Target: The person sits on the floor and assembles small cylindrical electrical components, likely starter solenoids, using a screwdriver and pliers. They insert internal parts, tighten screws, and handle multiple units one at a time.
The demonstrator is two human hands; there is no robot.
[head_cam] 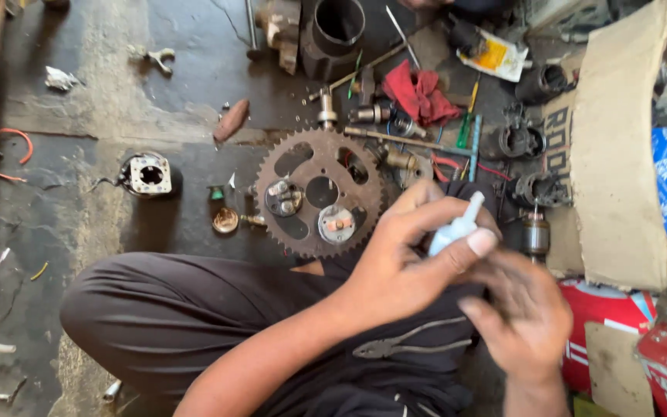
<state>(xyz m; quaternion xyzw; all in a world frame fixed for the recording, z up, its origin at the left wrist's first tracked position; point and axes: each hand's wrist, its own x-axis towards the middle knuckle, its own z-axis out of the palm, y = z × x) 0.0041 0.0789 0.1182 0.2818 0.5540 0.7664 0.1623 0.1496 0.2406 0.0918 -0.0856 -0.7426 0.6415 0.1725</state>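
Note:
My left hand (pixel 407 259) grips a small white squeeze bottle (pixel 455 230) with its pointed nozzle up, thumb pressed on its side. My right hand (pixel 523 316) is just below and to the right of it, fingers curled; what it holds is hidden. Both hands hover over my lap in dark trousers. A pair of pliers (pixel 411 345) lies on my lap under the hands. A rusty toothed sprocket (pixel 319 193) lies on the floor just beyond my knee, with small round parts resting in its cut-outs.
Oily concrete floor strewn with parts: a red rag (pixel 420 94), a dark cylinder (pixel 335 29), screwdrivers and rods, a square-flanged part (pixel 148 174), small motor pieces (pixel 538 189). Torn cardboard (pixel 615 154) and red boxes (pixel 611 332) lie at the right.

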